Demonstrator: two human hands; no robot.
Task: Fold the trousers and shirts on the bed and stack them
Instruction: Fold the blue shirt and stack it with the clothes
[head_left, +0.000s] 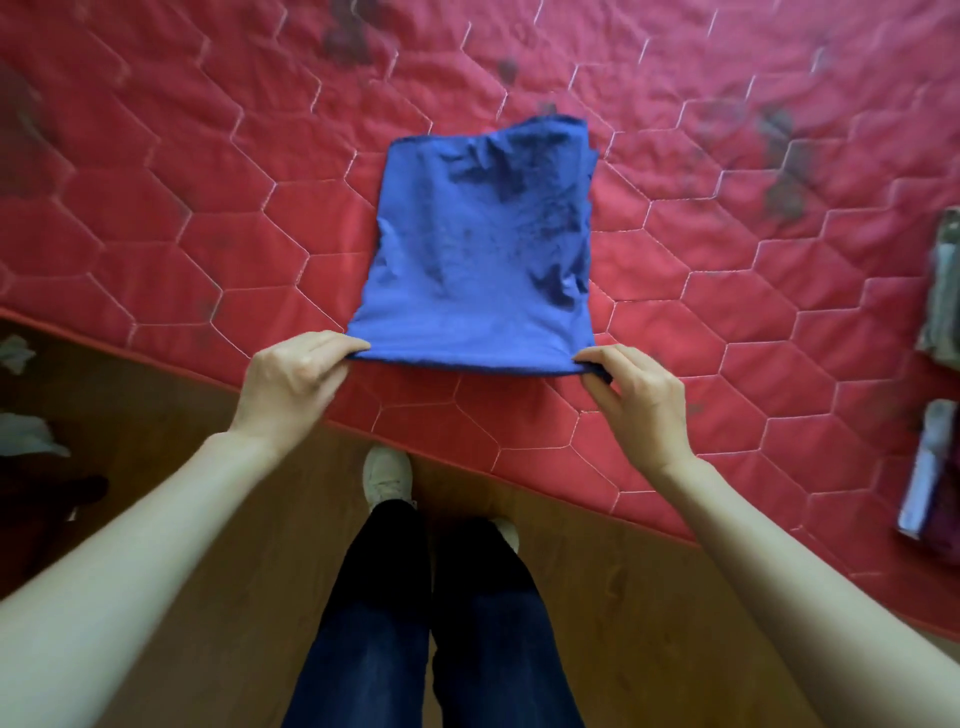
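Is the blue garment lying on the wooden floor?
No, the blue garment lies on the red quilted bed, with both hands pinching its near corners.

arms: bare to the frame's edge, no sleeves, watch or rings showing on left hand (291, 382) or right hand (636, 402)
trousers worn: dark blue jeans (441, 634), wide-legged
shoes: pale, off-white lace-up trainers (387, 475)
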